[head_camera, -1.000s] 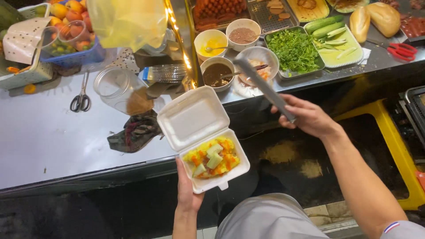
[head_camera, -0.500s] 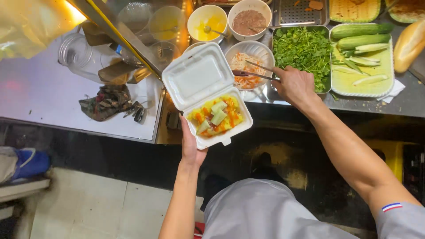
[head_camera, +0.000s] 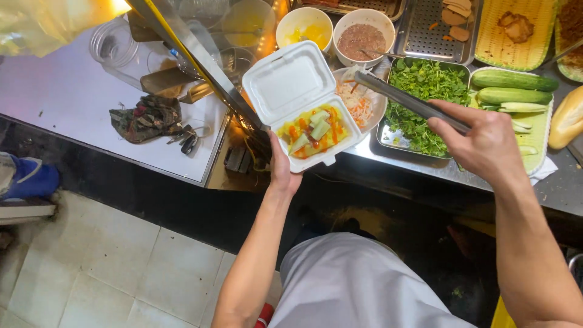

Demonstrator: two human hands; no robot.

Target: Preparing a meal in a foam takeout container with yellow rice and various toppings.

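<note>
Your left hand (head_camera: 280,171) holds the white foam box (head_camera: 306,106) up from beneath at the centre of the frame, fingers curled under its base, lid hinged open toward the upper left. The tray half already carries yellow food topped with cucumber pieces and streaks of red sauce. Your right hand (head_camera: 486,143), at the right of centre, has its fingers clamped on the handle end of the metal tongs (head_camera: 407,97), whose tips reach up-left into the white bowl of shredded pickle (head_camera: 363,104) just beside the box. By the look of it you are at the topping stage, picking up shreds to add; the next move calls for a firm pinch and a short carry over the box rim without tipping the tray.

The steel counter (head_camera: 413,161) runs along the upper right, holding a tray of green herbs (head_camera: 425,91), whole cucumbers (head_camera: 513,82) on a green plate, a bowl of yellow sauce (head_camera: 305,27) and a bowl of brown paste (head_camera: 363,37). At upper left a pale worktop (head_camera: 54,103) bears a crumpled cloth (head_camera: 146,115) and keys. Tiled floor (head_camera: 103,267) fills the lower left
</note>
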